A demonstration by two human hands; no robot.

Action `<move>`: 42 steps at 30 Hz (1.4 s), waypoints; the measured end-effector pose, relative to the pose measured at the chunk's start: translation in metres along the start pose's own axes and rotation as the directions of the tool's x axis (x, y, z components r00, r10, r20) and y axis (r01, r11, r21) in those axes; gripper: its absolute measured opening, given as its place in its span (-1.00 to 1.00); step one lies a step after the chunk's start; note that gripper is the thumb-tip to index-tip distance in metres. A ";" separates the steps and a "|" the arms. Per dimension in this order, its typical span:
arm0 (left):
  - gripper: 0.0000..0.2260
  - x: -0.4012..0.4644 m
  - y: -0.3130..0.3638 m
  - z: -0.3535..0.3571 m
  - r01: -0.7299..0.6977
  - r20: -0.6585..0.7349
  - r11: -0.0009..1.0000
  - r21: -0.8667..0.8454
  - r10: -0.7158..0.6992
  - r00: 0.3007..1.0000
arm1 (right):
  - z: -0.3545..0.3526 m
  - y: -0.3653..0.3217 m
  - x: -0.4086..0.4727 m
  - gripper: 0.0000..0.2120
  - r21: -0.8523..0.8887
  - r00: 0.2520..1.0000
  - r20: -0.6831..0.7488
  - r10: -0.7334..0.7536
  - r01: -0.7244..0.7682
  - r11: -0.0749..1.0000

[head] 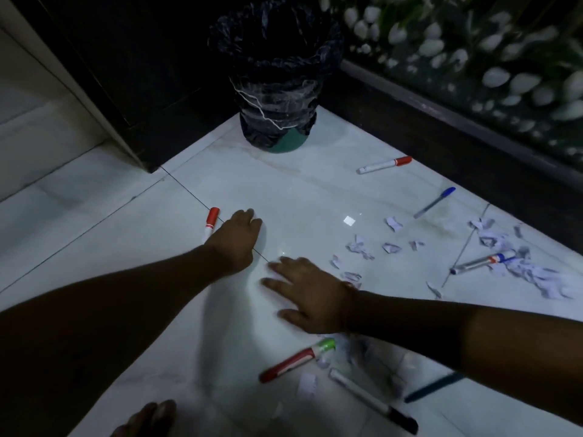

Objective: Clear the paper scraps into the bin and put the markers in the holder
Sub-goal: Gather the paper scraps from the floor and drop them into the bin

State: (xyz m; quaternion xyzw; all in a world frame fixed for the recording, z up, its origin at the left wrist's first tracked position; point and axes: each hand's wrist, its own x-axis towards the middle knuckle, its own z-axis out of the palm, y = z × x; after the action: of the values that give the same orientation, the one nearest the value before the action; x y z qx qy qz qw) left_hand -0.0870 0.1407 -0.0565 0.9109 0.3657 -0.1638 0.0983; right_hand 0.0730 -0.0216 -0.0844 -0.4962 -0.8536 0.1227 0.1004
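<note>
Left hand (235,239): fingers curled under, knuckles up, beside the red-capped marker (210,223) whose lower barrel it hides; can't tell if it grips it. Right hand (310,296): fingers spread flat on the glossy white tile floor (284,190), holding nothing.

Bin (277,86): round, green base, crinkled black liner folded over the rim; inside too dark to see contents.

Markers loose on the floor: second red-capped marker (384,165) near the bin, red-barrelled green-capped marker (296,361) and black-capped white marker (373,402) below the right wrist, grey marker (482,263) against the torn paper scraps (520,266), blue-capped pen (434,202) further back.
</note>
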 end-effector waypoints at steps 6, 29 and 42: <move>-0.42 0.003 0.006 -0.026 -0.166 0.132 0.981 0.099 0.153 0.979 | 0.000 0.012 -0.017 -0.68 -0.146 0.998 0.042 -0.041 0.046 0.988; -0.38 -0.028 0.031 0.036 -0.486 -0.026 0.871 0.076 0.489 0.872 | 0.002 -0.024 -0.037 -0.50 -0.102 0.916 0.001 0.401 -0.398 0.911; -0.41 -0.031 0.038 0.050 -0.623 -0.036 0.773 0.122 0.631 0.775 | -0.013 -0.086 -0.072 -0.69 0.080 0.921 -0.058 0.386 -0.381 0.921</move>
State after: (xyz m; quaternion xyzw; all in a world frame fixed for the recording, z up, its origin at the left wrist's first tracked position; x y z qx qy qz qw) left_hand -0.0930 0.0788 -0.0893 0.9899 0.0359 -0.1063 0.0864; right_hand 0.0416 -0.1237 -0.0489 -0.6542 -0.7311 0.1504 0.1217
